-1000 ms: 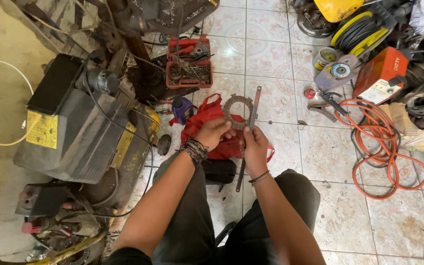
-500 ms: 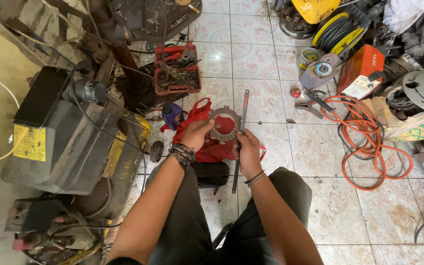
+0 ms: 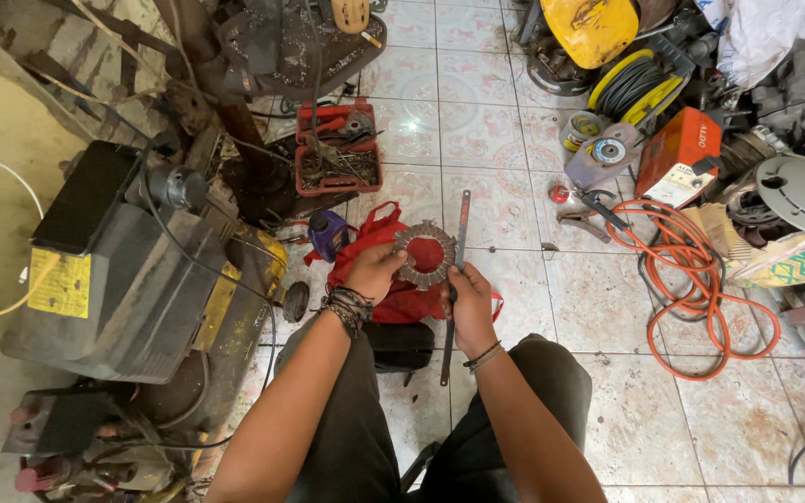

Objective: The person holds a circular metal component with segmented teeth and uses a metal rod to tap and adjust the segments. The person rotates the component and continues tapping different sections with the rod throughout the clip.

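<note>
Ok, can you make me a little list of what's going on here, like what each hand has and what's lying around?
Left hand: holds the left edge of a toothed metal ring
Right hand: holds the ring's lower right edge, with a long flat metal bar beside it
Under the ring: red cloth bag on the tiled floor
Behind: red tray of small metal parts
Right side: orange coiled hose
Left side: dark machine with a yellow label

Toothed grey metal ring point(image 3: 425, 253), held flat above red bag point(image 3: 393, 279).
</note>
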